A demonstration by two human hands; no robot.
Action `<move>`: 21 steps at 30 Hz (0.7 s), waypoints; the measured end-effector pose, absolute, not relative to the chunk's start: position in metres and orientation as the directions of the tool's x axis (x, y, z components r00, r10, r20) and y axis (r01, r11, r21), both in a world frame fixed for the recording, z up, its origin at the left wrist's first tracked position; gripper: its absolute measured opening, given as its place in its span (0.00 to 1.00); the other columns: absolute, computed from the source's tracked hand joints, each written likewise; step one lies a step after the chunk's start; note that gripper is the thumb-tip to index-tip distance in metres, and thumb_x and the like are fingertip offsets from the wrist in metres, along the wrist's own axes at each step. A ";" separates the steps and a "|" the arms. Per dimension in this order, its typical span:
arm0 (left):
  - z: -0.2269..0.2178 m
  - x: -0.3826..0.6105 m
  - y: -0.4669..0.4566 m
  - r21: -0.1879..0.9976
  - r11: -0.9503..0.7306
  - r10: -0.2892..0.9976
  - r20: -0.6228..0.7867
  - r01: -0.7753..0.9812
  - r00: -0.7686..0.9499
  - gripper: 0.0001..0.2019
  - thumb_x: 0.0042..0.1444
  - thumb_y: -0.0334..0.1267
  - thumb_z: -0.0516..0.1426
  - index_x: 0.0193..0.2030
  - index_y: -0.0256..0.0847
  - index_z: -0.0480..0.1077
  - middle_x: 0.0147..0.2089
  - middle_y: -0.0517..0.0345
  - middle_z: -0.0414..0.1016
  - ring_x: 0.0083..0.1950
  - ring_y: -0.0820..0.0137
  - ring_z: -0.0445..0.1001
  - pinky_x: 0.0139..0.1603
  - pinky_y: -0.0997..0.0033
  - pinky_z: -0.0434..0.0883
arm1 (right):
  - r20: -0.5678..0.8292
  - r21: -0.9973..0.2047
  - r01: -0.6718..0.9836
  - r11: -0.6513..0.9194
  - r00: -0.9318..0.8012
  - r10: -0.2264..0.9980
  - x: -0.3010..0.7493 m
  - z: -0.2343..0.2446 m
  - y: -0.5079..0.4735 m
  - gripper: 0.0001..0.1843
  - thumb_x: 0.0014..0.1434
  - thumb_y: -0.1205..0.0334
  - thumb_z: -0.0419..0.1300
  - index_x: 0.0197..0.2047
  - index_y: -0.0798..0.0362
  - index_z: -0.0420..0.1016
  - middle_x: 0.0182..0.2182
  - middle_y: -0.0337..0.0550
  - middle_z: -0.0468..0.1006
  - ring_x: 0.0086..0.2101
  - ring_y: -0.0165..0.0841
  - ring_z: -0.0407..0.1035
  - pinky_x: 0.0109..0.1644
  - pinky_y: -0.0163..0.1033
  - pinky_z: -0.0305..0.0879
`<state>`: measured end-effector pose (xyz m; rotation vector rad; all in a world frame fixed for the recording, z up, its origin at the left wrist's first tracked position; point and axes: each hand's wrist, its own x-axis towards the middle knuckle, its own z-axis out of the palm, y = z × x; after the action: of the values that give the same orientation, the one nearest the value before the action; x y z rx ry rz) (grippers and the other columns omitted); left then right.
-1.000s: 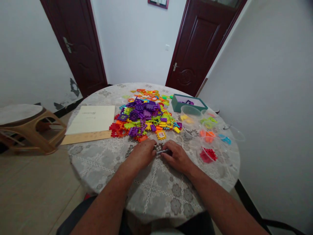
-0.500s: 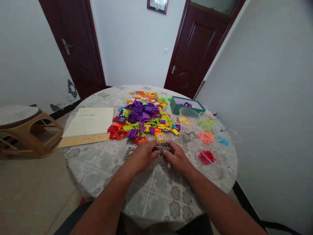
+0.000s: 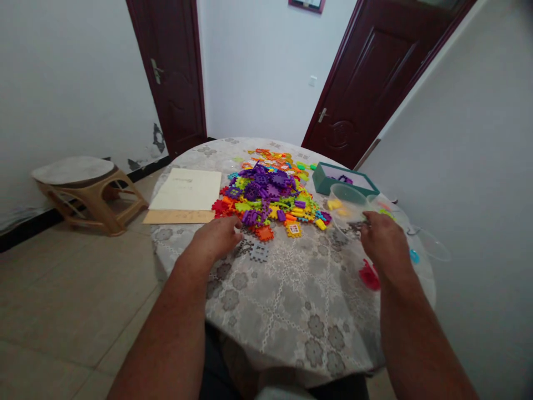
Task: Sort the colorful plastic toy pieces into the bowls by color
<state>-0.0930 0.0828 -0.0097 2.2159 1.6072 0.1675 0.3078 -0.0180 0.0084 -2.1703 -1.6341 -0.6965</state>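
My left hand (image 3: 220,236) hovers at the near left edge of the pile of toy pieces (image 3: 266,189), thumb and forefinger apart, with nothing visible between them. Just right of its fingertips a grey square window-shaped piece (image 3: 259,251) lies on the tablecloth, touching a darker grey piece (image 3: 245,247). My right hand (image 3: 385,236) is over the clear plastic tubs (image 3: 347,194) on the right, its fingers pinched together; what they hold, if anything, is hidden. Beneath its wrist a red piece (image 3: 370,275) shows partly. An orange square piece (image 3: 264,233) and a yellow one (image 3: 293,229) sit at the pile's front.
A green box (image 3: 320,179) with purple pieces stands at the back right. Paper sheets (image 3: 187,189) lie on cardboard (image 3: 179,216) at the left. The round table wears a patterned cloth (image 3: 283,311). A stool (image 3: 89,189) stands on the floor to the left.
My hands have parted from the grey pieces they held together. The left moved to the pile's left edge, the right out over the tubs. Grey pieces now lie on the cloth. The view turned left.
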 end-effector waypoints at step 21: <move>-0.013 -0.074 0.060 0.254 -0.488 0.830 -0.161 0.835 0.534 0.12 0.60 0.35 0.62 0.51 0.42 0.72 0.54 0.45 0.81 0.55 0.55 0.80 0.50 0.63 0.72 | 0.232 -0.371 0.879 0.301 -0.227 0.946 0.133 -0.067 -0.011 0.14 0.70 0.59 0.62 0.56 0.51 0.74 0.52 0.53 0.76 0.53 0.44 0.71 0.60 0.50 0.70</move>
<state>-0.0738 0.0601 -0.0134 2.4757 1.3850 -0.0241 0.1332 -0.0107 -0.0667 -1.6283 -2.1664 0.2234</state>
